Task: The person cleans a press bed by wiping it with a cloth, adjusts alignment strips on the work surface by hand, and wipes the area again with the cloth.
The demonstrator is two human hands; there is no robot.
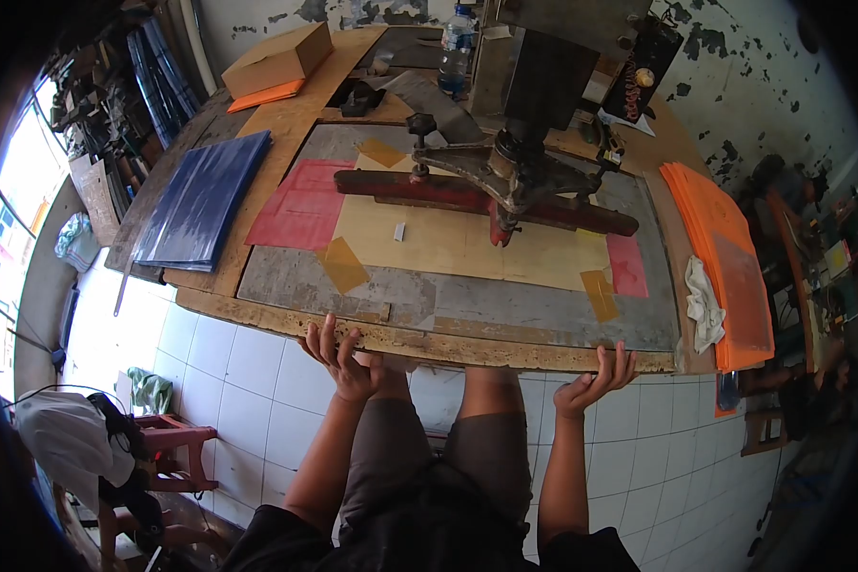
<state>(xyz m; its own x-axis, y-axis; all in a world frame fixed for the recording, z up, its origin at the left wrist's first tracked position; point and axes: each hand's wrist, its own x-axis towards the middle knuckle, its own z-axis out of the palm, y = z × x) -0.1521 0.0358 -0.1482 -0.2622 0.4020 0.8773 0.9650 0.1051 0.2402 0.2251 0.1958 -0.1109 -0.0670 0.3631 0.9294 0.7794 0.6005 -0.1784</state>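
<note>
Both my hands are at the wooden front edge [467, 354] of the worktable. My left hand [345, 360] rests its spread fingers against this edge, left of centre. Farther right, my right hand [593, 380] touches it in the same way, fingers apart. Neither hand shows an object in it. Beyond them lies a grey metal plate [505, 310] carrying a cream sheet [439, 250], with pink pieces [296, 205] at both ends and brown tape [343, 265] on it. Over the sheet hangs a dark press head [515, 172] with a red bar [562, 212].
Blue plastic covers [205, 200] lie at the left, near a cardboard box [281, 62]. Orange folders [725, 257] and a white cloth [704, 303] occupy the right edge. A water bottle [456, 48] stands behind. A red stool [181, 443] is on the floor at lower left.
</note>
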